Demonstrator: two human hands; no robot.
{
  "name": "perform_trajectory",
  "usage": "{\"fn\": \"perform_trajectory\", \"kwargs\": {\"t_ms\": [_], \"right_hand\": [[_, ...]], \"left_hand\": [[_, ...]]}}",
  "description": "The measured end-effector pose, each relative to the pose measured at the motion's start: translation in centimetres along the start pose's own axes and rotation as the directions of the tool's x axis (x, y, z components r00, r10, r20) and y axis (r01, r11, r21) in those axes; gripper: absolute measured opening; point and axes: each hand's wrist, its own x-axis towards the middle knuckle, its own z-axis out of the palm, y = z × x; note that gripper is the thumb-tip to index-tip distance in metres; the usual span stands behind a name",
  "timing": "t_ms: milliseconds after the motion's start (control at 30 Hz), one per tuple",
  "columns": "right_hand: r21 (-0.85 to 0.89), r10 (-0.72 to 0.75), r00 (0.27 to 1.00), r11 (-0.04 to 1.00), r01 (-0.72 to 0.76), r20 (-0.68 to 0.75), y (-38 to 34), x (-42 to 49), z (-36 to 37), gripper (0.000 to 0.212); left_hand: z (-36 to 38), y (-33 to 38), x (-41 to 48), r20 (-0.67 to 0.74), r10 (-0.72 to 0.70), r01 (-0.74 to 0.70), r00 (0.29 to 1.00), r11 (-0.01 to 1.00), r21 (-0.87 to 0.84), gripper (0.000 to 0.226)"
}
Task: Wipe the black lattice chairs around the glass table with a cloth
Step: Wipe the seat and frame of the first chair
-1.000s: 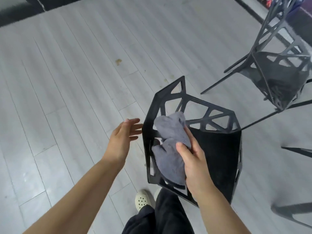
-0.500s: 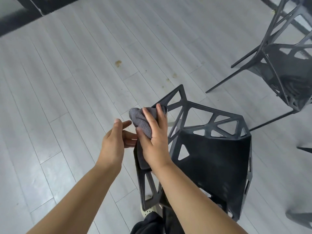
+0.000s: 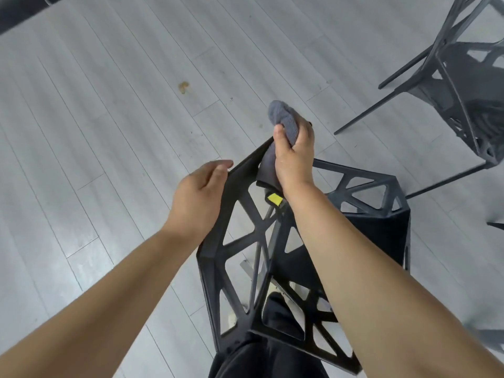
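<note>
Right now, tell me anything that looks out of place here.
A small brownish stain marks the pale floor beyond the near chair. A yellow tag sticks out among its black bars.

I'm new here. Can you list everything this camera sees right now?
near chair: one, black lattice, centre.
second chair: one, black lattice, top right.
cloth: one, grey, bunched at the near chair's top corner.
tag: one, yellow, on the near chair below the cloth.
stain: one, brownish, on the floor.
floor: grey planks, all around.
trousers: black, bottom centre.
left hand: fingers curled on the near chair's left edge.
right hand: grips the cloth.
</note>
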Motion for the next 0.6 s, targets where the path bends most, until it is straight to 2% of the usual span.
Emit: {"fn": "perform_trajectory", "kwargs": {"t_ms": [100,200,300,400,500,600], "right_hand": [[0.014,-0.042,0.995,0.999,0.041,0.096,-0.7,-4.0,0.7,0.060],[0.027,-0.166,0.971,0.986,0.164,0.170,-0.8,-8.5,1.5,0.058],[-0.048,-0.239,0.953,0.967,0.252,0.184,0.3,-11.2,2.5,0.059],[-0.192,-0.265,0.955,0.938,0.287,0.134,0.8,-10.0,3.0,0.055],[-0.170,-0.314,0.949,0.937,0.306,-0.022,1.4,-7.3,3.6,0.044],[-0.090,-0.238,0.958,0.970,0.226,-0.161,2.4,-4.7,3.9,0.046]], "left_hand": [[1.5,1.1,1.5,0.139,0.114,-0.122,0.984,0.991,0.051,0.034],[2.1,0.5,1.5,0.117,0.217,-0.235,0.969,0.955,0.179,0.034],[1.9,-0.1,1.5,0.079,0.278,-0.285,0.957,0.954,0.091,0.041],[1.7,-0.1,1.6,0.083,0.277,-0.281,0.957,0.959,0.040,0.052],[1.9,-0.4,1.9,0.064,0.219,-0.226,0.974,0.965,0.132,0.058],[2.2,-0.5,2.1,0.063,0.175,-0.184,0.983,0.959,0.213,0.051]]}}
